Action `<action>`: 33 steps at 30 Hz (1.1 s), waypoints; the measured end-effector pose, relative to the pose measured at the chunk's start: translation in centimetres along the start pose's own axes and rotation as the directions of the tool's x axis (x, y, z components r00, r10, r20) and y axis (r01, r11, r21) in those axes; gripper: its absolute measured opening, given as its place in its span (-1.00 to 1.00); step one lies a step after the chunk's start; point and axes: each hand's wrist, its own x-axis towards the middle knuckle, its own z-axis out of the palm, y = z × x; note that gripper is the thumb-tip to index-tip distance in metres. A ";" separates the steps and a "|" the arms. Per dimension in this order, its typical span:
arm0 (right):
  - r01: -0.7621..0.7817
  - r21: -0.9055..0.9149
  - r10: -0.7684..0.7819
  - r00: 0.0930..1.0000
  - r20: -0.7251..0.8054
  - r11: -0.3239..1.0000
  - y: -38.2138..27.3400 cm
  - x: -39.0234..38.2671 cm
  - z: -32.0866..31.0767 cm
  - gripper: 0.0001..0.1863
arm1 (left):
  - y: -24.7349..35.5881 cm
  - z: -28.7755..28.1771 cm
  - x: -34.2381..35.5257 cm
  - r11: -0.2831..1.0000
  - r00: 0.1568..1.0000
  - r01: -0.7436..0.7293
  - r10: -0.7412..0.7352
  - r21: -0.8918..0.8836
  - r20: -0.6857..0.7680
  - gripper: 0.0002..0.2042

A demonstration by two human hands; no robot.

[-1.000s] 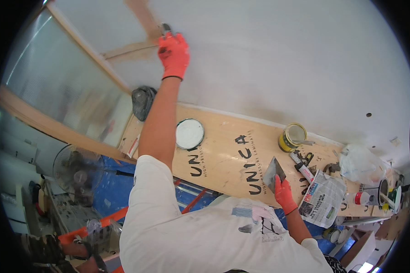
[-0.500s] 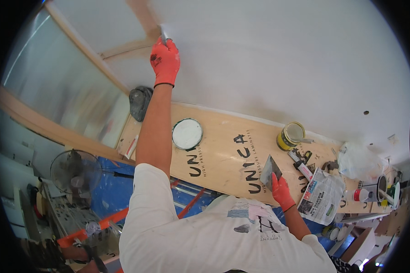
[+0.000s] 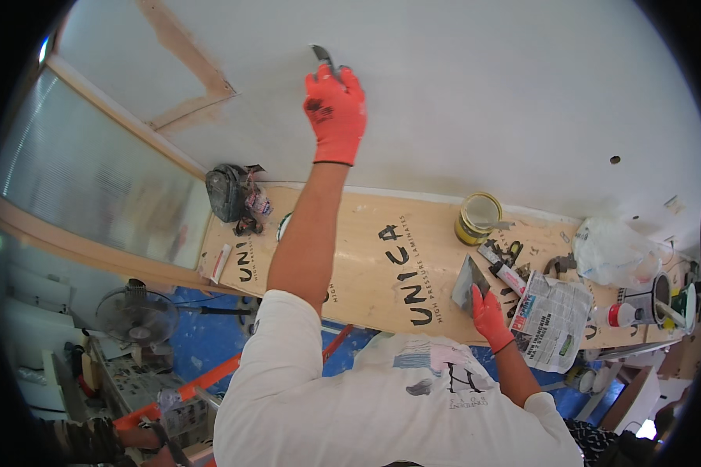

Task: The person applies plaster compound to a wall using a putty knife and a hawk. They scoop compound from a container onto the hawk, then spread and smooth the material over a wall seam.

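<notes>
My left hand [image 3: 337, 117], in a red work glove, is raised in front of the pale wall [image 3: 483, 101], closed around a putty knife [image 3: 322, 55]. The knife's dark blade points up and left, at or close to the wall; contact is unclear. A brownish seam [image 3: 191, 54] runs across the wall to its left. Lower down, my right hand [image 3: 488, 317], also red-gloved, grips a flat grey metal spreader plate [image 3: 468, 284] over the wooden board [image 3: 366, 257]. My left forearm mostly hides a round white lid [image 3: 283, 227] on that board.
Beside the wall stands a yellow can [image 3: 469, 232]. Newspaper [image 3: 557, 319], a clear plastic bag [image 3: 614, 251] and several tubs crowd the right side. A dark backpack [image 3: 224, 191] sits at the board's left end. A fan [image 3: 137, 314] and an orange ladder rail [image 3: 210, 377] are lower left.
My left hand and the putty knife have moved right along the wall, away from the brownish seam. My forearm now covers most of the white lid. The right hand keeps its hold.
</notes>
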 end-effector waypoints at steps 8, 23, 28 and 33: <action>0.136 0.022 -0.136 0.991 0.001 0.990 1.6 -0.5 0.7 -0.48 | 11.7 4.1 -4.1 0.996 0.993 -0.039 0.048 -0.086 0.106 -0.75; 0.090 -0.200 -0.130 0.973 -0.193 0.976 6.6 -3.3 4.3 -0.27 | -15.7 -9.3 4.4 0.974 0.984 0.179 -0.176 0.135 -0.037 -0.68; 0.015 -0.151 -0.039 0.987 -0.158 0.988 7.0 -2.9 4.1 -0.31 | -16.8 -7.2 5.0 0.964 0.980 0.200 -0.201 0.174 -0.015 -0.67; 0.047 -0.029 -0.050 0.990 -0.135 0.999 7.3 -3.0 4.0 -0.30 | -12.4 -6.5 3.2 0.973 0.973 0.232 -0.232 -0.015 0.010 -0.74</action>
